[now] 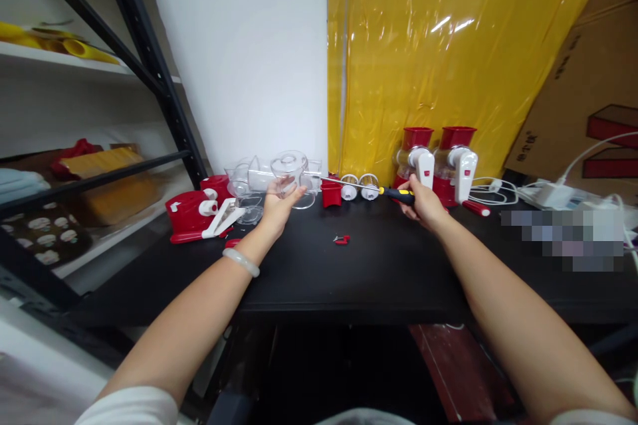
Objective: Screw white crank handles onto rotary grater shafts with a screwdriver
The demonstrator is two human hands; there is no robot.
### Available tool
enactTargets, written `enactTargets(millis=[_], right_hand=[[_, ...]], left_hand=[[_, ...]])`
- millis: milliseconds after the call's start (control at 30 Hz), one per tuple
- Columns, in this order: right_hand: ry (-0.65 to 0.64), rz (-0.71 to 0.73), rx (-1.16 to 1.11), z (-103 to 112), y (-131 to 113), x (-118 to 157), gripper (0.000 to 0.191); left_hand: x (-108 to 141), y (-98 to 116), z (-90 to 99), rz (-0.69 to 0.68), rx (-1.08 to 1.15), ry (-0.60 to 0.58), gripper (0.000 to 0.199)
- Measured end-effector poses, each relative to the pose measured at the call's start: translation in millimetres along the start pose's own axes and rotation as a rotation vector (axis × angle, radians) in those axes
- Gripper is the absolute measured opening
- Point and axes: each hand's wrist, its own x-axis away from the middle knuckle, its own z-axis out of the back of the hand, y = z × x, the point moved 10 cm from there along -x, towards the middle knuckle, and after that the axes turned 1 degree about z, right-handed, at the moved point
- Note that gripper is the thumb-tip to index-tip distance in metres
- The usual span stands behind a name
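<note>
My left hand [285, 196] grips a clear plastic grater housing [289, 163] above the back of the black table. In my right hand [423, 204] is a screwdriver [396, 195] with a black and yellow handle. Its long shaft points left, and the tip reaches the right side of the clear housing; whether it touches a screw there I cannot tell. Behind and beside the housing lie more clear plastic parts [249, 179]. A small red piece with a metal bit [342, 239] rests on the table between my forearms.
Two assembled red and white rotary graters [417, 153] stand at the back right. Drum blades [369, 186] and a red hopper [331, 192] sit at the back. Red bases [192, 212] with a white crank [224, 218] lie left. White cables and a power strip [553, 194] are right.
</note>
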Motion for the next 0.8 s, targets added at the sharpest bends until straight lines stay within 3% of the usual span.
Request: enactTargets(millis=[133, 300, 433, 533, 667, 800], right_hand=[[0.044, 0.091, -0.113, 2.4, -7.9, 0.0, 0.042], [-0.038, 0.084, -0.345, -3.7, -11.2, 1.7, 0.039], [-0.062, 0.078, -0.396, -4.4, -10.9, 1.4, 0.041], [-0.025, 0.016, -0.362, -2.6, -1.9, -3.2, 0.026], [0.062, -0.093, -0.162, 4.6, 14.7, -7.6, 0.047], [0.109, 0.009, -0.029, 9.9, 7.0, -8.0, 0.038]], left_hand=[[-0.6, -1.1, 1.7, 0.003, -0.001, 0.012, 0.062], [-0.9, -2.0, 3.1, 0.011, 0.004, 0.023, 0.062], [-1.7, -1.9, 3.0, 0.004, 0.012, 0.014, 0.062], [-2.6, -2.7, 3.1, -0.006, 0.008, 0.007, 0.062], [-3.3, -5.2, 1.4, -0.015, -0.001, -0.015, 0.063], [-3.1, -7.6, -0.5, -0.008, 0.003, -0.027, 0.065]])
